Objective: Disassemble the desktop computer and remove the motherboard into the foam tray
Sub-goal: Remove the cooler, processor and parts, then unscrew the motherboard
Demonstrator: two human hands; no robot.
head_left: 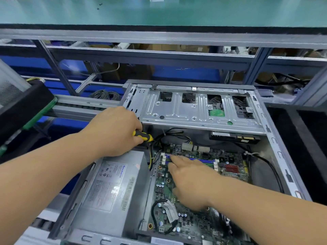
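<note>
Head cam looks down into the open grey steel computer case [276, 131]. Green motherboard [178, 214] is still seated in the case floor at about 5 o'clock, so I'd say we're mid-unscrewing. Left hand [113, 131] has its grip curled round a yellow-and-black screwdriver [143, 135] at 10 o'clock; right hand [192, 181] lies relaxed, fingers straight, on the board by the blue memory slots [203, 160].

Next move probably needs the tip down on a board screw. Room's tight: silver power supply box [109, 188] hugs the board's left edge, perforated metal drive cage [194, 108] overhangs at 12, loose black cables [177, 137] between. Can't see the foam tray for sure.
</note>
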